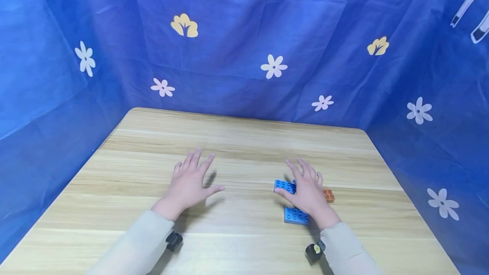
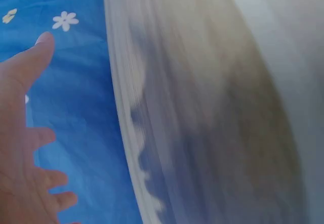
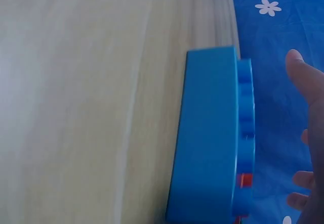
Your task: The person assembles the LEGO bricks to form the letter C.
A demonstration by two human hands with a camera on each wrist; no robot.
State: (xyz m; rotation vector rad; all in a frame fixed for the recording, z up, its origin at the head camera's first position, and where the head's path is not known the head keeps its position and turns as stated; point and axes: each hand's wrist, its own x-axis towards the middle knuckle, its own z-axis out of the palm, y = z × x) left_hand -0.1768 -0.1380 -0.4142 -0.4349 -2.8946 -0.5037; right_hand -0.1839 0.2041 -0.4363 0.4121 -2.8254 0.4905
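Observation:
My left hand [image 1: 189,183] hovers over the left middle of the wooden table [image 1: 244,241], fingers spread, holding nothing; its shadow falls on the wood. On the other side, my right hand [image 1: 307,192] is above a small group of building bricks, fingers spread and grasping none of them. One blue brick [image 1: 284,186] shows beyond its thumb. Nearer the front lies another blue brick [image 1: 295,216], which looms large in the right wrist view as a blue brick side [image 3: 205,138]. An orange brick [image 1: 329,195] sits right of the hand. The hand hides part of the group.
A blue cloth [image 1: 229,54] with white flowers and yellow shapes hangs behind and along both sides of the table. Small black cameras [image 1: 173,241] are worn at the wrists, by the light sleeves [image 1: 133,241].

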